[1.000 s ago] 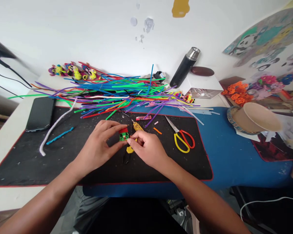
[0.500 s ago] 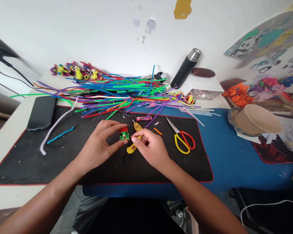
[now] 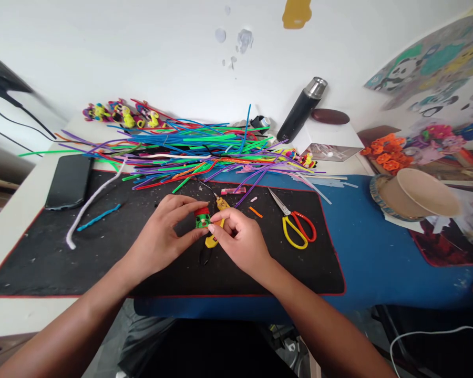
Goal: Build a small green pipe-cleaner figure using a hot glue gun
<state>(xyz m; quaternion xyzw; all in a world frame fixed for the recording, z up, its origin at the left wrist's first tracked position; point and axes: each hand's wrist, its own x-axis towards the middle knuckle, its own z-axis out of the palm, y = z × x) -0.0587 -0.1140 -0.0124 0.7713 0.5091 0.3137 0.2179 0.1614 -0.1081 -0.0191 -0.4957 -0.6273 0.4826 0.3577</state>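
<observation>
My left hand (image 3: pixel 163 231) holds a small green and red figure (image 3: pixel 202 218) between thumb and fingers, above the black mat (image 3: pixel 114 268). My right hand (image 3: pixel 236 236) is pinched at the figure's right side, its fingertips touching it; anything between them is too small to make out. Under my hands lies a yellow tool (image 3: pixel 222 203) with a thin metal tip, partly hidden by my right hand. Scissors (image 3: pixel 295 223) with one red and one yellow handle rest to the right. A short orange piece (image 3: pixel 256 212) lies between them and my right hand.
Many coloured fuzzy stems (image 3: pixel 205 142) spread behind the mat. A phone (image 3: pixel 69 181), a white stem (image 3: pixel 92 202) and a blue twisted piece (image 3: pixel 99 217) lie left. A black flask (image 3: pixel 301 110) and a bowl (image 3: pixel 421 194) stand right. Another person's arm shows at the right edge.
My right fingertips have come against the figure, where before there was a small gap. The figure has shifted slightly right and turned a little in my left hand.
</observation>
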